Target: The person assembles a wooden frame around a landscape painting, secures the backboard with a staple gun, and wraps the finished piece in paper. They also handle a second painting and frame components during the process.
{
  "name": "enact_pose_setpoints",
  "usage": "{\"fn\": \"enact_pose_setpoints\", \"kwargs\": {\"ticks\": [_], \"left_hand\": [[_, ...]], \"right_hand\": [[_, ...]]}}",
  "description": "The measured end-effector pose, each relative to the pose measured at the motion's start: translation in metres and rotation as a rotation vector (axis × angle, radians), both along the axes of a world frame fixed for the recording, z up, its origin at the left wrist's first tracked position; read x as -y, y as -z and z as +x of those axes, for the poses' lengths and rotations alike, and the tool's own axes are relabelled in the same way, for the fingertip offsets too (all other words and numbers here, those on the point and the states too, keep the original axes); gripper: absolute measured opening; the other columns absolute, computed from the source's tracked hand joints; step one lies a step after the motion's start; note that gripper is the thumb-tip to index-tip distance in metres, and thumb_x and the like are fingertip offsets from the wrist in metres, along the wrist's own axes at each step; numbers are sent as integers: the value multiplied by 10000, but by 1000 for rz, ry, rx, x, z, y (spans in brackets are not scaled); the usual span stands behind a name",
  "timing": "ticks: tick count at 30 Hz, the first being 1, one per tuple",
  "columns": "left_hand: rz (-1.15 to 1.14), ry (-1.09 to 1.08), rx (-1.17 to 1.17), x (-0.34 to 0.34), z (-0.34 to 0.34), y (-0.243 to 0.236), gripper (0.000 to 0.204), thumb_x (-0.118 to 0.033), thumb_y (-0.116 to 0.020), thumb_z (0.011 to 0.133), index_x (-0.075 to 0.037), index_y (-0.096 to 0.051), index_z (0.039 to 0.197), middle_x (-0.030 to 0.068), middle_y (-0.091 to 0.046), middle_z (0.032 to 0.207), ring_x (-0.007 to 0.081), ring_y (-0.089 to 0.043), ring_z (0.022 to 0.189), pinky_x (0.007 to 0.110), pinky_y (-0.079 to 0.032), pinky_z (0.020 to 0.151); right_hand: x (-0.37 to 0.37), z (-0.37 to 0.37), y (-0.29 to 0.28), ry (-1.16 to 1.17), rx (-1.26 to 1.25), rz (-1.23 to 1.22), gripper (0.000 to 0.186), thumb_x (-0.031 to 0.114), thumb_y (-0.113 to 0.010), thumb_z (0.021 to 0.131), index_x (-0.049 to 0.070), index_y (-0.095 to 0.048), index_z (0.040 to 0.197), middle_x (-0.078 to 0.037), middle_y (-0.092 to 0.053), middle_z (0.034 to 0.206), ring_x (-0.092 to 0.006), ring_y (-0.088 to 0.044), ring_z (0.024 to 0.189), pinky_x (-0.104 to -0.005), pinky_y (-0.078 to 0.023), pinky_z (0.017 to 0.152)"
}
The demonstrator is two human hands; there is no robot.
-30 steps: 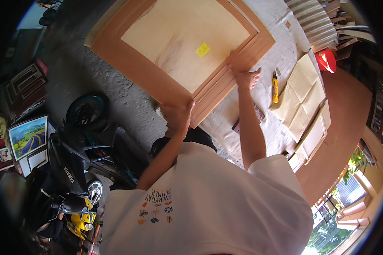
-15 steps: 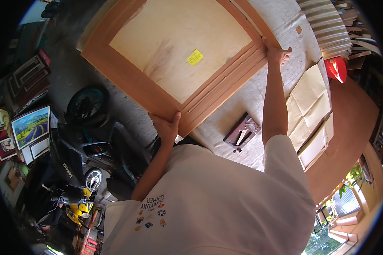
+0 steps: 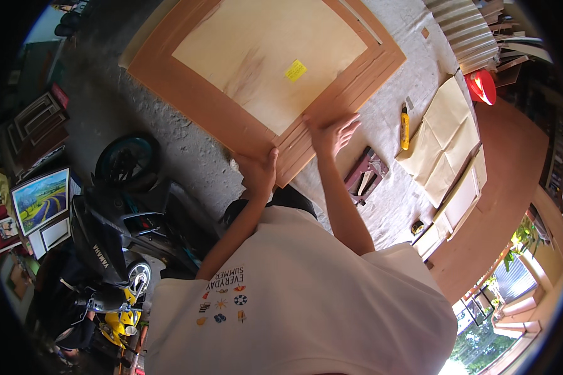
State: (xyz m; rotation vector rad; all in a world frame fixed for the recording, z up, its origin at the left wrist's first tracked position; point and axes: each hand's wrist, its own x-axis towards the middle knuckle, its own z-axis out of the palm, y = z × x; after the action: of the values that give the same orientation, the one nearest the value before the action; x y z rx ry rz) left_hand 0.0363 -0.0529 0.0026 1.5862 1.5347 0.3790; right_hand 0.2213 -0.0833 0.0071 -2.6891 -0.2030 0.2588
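A large brown wooden frame (image 3: 206, 119) with a beige panel (image 3: 263, 47) inside it lies tilted in front of me. A small yellow note (image 3: 295, 70) sticks to the panel. My left hand (image 3: 256, 172) grips the frame's near corner, thumb on top and the other fingers hidden beneath. Along the near right side of the frame, my right hand (image 3: 333, 136) is open with its fingers spread. Its thumb is at the frame's surface; whether it presses there I cannot tell. A dark red metal tool (image 3: 365, 174) rests just right of my right forearm.
On the pale cloth-covered surface (image 3: 381, 94) lie a yellow utility knife (image 3: 405, 128), a tape measure (image 3: 417, 227) and folded brown paper (image 3: 441, 134). A red bucket (image 3: 481, 86) stands beyond, near a corrugated sheet (image 3: 463, 34). At left are a black motorbike (image 3: 116, 219) and a landscape picture (image 3: 42, 200).
My right hand has let go of the frame's far right corner and come back toward the near corner. The knife and tape measure have come into sight.
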Motion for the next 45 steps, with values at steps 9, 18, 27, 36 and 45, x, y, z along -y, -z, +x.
{"fn": "enact_pose_setpoints", "kwargs": {"ticks": [9,18,27,36,45], "left_hand": [[-79,-124,366,-8,-10,6,1045,-471,-726,843,97,-100,1457,328,-443,1298,467,-507,1164,528,-433,960],[31,62,-109,3,-8,-7,1127,-463,-803,780,148,-106,1419,366,-508,1247,476,-572,1107,501,-474,944],[127,117,15,7,-15,-28,912,-488,-709,850,104,-279,1394,276,-503,1279,423,-494,1207,544,-338,1031],[114,70,3,19,-33,29,1070,-499,-822,711,93,-278,1417,257,-514,1315,385,-521,1218,531,-352,1029],[370,49,48,5,-34,7,943,-426,-785,797,14,-284,1464,219,-665,1003,386,-670,932,485,-513,839]], "right_hand": [[25,-118,-19,-141,-119,15,1397,542,-853,658,-7,74,1549,-364,-14,1568,-549,-144,1423,-592,-157,1167],[168,204,-20,-67,521,-567,741,623,-601,869,54,-512,1335,-200,-533,1228,-378,-501,1119,-524,-422,917],[181,247,9,-380,417,-547,430,425,-521,988,14,-552,1111,-187,-639,1033,-382,-600,1009,-518,-460,859],[121,163,-59,-199,-116,553,479,508,-387,1047,60,-531,1137,-10,-517,713,-104,-449,604,-260,-362,541],[60,-74,-57,-1155,-110,0,447,154,-553,957,92,-455,1389,-202,-689,847,-400,-672,705,-474,-525,606]]}}
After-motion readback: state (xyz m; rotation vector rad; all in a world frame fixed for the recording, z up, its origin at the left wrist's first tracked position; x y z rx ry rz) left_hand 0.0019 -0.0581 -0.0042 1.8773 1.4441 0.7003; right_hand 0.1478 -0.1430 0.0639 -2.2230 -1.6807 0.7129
